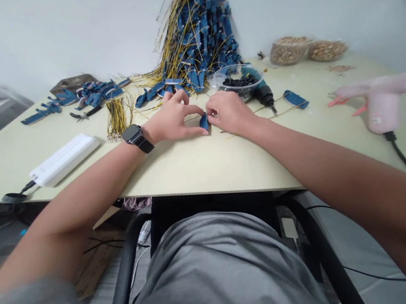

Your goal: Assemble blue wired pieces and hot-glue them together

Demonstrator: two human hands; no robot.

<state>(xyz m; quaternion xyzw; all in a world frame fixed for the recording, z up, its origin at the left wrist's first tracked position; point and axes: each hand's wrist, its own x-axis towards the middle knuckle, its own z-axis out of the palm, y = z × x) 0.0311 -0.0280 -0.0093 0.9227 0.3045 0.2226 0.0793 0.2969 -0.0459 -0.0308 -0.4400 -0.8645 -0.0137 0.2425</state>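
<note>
Left hand (pixel 172 119): fingers pinched shut on small blue fabric strip (pixel 203 122).
Right hand (pixel 230 113): fingers closed on same strip.
Position: middle of beige bench (pixel 205 166).
Risk: uneven pull may slip strip loose.

The counter (pixel 205 169) carries a pink glue gun (pixel 381 101) at right, a white power strip (pixel 65 159) at left, a clear bowl (pixel 221 76) of black beads (pixel 240 81) and a heap of blue, yellow-wired pieces (pixel 199 33) behind.
</note>
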